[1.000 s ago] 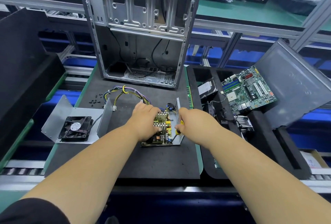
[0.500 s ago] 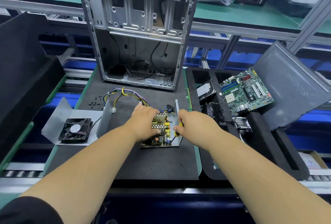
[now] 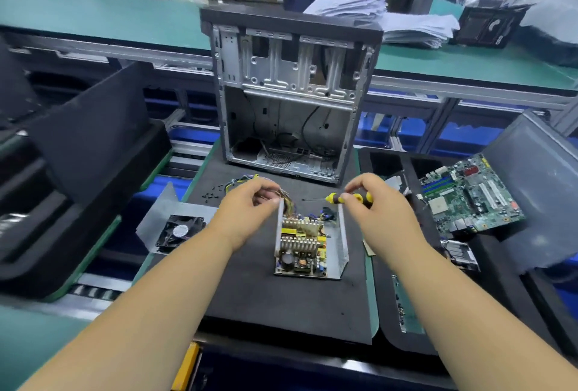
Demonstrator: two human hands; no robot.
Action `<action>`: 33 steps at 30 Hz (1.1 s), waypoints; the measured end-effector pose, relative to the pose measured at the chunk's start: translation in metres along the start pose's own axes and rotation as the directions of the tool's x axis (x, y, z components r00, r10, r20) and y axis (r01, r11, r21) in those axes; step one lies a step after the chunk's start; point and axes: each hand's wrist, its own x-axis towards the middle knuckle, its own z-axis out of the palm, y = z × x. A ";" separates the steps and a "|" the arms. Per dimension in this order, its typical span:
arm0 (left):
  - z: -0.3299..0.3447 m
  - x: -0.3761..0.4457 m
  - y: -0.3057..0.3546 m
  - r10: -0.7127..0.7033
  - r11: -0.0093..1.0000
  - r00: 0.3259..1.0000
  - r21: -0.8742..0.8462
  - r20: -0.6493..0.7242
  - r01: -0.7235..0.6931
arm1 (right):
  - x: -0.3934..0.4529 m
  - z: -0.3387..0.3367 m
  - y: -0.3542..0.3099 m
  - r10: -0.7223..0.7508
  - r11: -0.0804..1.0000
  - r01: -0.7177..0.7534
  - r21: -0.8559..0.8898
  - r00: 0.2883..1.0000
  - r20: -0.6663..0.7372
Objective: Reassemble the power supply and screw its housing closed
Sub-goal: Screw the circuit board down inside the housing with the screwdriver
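PSU [image 3: 308, 243] sits open mid-mat [image 3: 281, 303], board exposed between two upright metal side walls; bare mat in front of it up to the near edge, case [image 3: 291, 99] just behind, tray [image 3: 500, 281] close on the right; cover [image 3: 175, 228] with fan lies left, half over the mat edge; screws [image 3: 211, 193] near the far-left corner. Left hand [image 3: 247, 212]: fingers curled, pinching the top of the left wall by the cable bundle. Right hand [image 3: 372, 209]: fingers curled round the screwdriver [image 3: 337, 198] handle, shaft level, tip pointing left, above the PSU's far end and clear of it. Both forearms reach in from the near edge, wrists raised, hands either side of the housing.
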 end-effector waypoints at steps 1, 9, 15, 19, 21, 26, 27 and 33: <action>-0.007 -0.001 -0.001 -0.010 1.000 0.999 -0.005 -0.036 0.010 | 0.002 0.005 -0.003 -0.007 0.999 0.007 0.039 1.000 0.003; -0.067 0.009 -0.027 -0.140 0.990 0.960 -0.040 -0.241 0.134 | 0.039 0.043 -0.024 0.005 0.977 -0.017 0.211 0.998 0.061; -0.103 0.033 -0.048 -0.145 0.988 0.957 0.008 -0.250 0.152 | 0.083 0.067 -0.044 0.043 0.971 -0.055 0.233 0.997 0.058; -0.123 0.061 -0.066 -0.152 0.985 0.961 0.042 -0.232 0.166 | 0.111 0.091 -0.058 0.037 0.974 -0.061 0.218 0.993 0.111; -0.133 0.076 -0.076 -0.163 0.980 0.961 0.078 -0.225 0.185 | 0.123 0.106 -0.064 0.039 0.974 -0.071 0.216 0.988 0.148; -0.148 0.108 -0.104 -0.217 0.963 0.954 0.113 -0.207 0.244 | 0.147 0.147 -0.075 0.026 0.987 -0.062 0.150 0.972 0.235; -0.150 0.112 -0.110 -0.227 0.960 0.954 0.117 -0.197 0.253 | 0.151 0.155 -0.076 0.027 0.989 -0.064 0.134 0.966 0.259; -0.159 0.127 -0.137 -0.304 0.948 0.942 0.054 -0.139 0.314 | 0.171 0.193 -0.082 0.057 0.998 -0.059 -0.005 0.938 0.341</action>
